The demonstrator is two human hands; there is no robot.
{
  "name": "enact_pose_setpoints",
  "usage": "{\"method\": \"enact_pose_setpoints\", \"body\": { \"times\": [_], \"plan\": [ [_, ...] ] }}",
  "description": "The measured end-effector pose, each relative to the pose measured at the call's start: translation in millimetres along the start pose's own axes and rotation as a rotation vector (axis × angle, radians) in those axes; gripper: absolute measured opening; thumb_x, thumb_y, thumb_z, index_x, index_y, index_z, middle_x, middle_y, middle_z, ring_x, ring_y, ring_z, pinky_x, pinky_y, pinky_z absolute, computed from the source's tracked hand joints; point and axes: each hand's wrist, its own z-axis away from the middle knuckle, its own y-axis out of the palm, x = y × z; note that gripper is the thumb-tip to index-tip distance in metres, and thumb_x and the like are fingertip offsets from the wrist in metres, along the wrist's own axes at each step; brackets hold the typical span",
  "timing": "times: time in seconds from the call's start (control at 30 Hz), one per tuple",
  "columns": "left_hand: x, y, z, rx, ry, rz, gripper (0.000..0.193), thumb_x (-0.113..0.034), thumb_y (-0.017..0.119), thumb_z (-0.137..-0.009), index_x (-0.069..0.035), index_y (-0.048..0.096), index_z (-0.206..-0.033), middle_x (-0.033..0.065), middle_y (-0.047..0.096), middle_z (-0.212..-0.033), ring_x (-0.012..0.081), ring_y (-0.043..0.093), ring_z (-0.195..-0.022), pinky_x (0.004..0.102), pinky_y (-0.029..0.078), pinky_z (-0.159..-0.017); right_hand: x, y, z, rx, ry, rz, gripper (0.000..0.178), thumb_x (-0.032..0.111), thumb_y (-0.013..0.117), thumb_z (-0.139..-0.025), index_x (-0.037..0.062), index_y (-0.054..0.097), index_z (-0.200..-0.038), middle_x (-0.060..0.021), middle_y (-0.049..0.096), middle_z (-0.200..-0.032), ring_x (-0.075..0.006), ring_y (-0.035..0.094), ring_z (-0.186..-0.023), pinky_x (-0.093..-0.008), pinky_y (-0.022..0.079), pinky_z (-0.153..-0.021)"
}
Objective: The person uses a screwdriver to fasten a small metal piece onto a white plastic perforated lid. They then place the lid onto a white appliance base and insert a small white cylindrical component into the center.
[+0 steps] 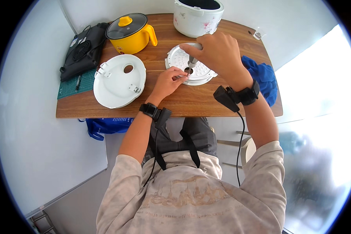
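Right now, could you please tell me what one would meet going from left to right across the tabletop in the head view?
Green cutting mat, yellow pot, perforated white plate, blue cloth.

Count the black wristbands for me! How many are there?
2. One black wristband is around the wrist of the left hand; the other is around the wrist of the right hand, which holds the screwdriver. No others show.

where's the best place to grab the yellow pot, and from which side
Probably by the handle, from the right of the pot: it juts out that way and ends free, leaving room to wrap around. The knob seems poorer, as it sits on the lid and might lift only that.
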Motion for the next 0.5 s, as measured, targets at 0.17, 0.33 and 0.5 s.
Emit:
{"method": "enact_pose_setpoints", "body": {
  "times": [0.17, 0.33, 0.5],
  "plan": [
    [1.6, -1.0, 0.3, 0.012, -0.061, 0.016, 0.028, -0.028, 0.079, -0.087, -0.006, 0.076, -0.105, 0.0020, 0.069, -0.100, 0.0154, 0.063, -0.080, 0.0271, 0.050, -0.072, 3.2, 3.6, 3.2, -0.073, -0.032, 0.046, 0.050, 0.047, 0.070, -0.087, 0.0063, 0.067, -0.058, -0.0082, 0.055, -0.047, -0.0250, 0.055, -0.040, -0.0331, 0.045, -0.041],
    [0.4, 4.9, 1.2, -0.052, 0.010, -0.055, 0.027, -0.028, 0.078, -0.088, -0.004, 0.077, -0.101, 0.0039, 0.070, -0.098, 0.0193, 0.066, -0.081, 0.0286, 0.051, -0.073, -3.1, 16.8, 8.8, -0.023, -0.075, -0.169, 0.030, 0.031, 0.068, -0.090, 0.0015, 0.068, -0.094, -0.0159, 0.067, -0.075, -0.0311, 0.065, -0.061, -0.0405, 0.053, -0.055],
    [-3.3, 4.8, 2.5, -0.066, 0.029, -0.070, 0.026, -0.027, 0.076, -0.089, -0.003, 0.077, -0.099, 0.0050, 0.071, -0.098, 0.0215, 0.068, -0.082, 0.0291, 0.051, -0.073, -3.9, 12.2, 14.0, 0.044, -0.048, -0.391, 0.032, 0.024, 0.066, -0.091, 0.0002, 0.060, -0.112, -0.0212, 0.068, -0.090, -0.0376, 0.067, -0.074, -0.0440, 0.055, -0.067]
  ]
}}
